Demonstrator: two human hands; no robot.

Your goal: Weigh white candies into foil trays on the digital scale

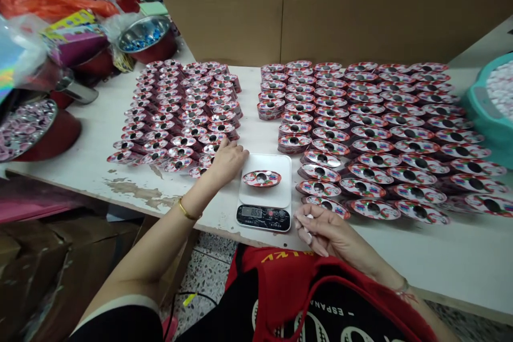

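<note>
A small kitchen scale point(264, 200) lies at the table's front edge, its display reading about 865. On its white plate stands one red-and-white oval packet point(262, 178) with a hole in its top. My left hand point(229, 161) is at the near right corner of the left group of packets point(184, 141), fingers curled over a packet there; the grip is partly hidden. Just right of the scale, my right hand point(324, 227) pinches a few small white candies point(309, 217) in its fingers, close to the front packets of the right group point(371, 173).
A turquoise basin point(479, 99) full of small white pieces stands at the right. Along the left are a steel bowl with blue-wrapped items point(160, 24), a red bowl of pink-wrapped pieces point(66, 133) and a metal scoop point(82, 91). A large cardboard box point(360, 21) closes off the back.
</note>
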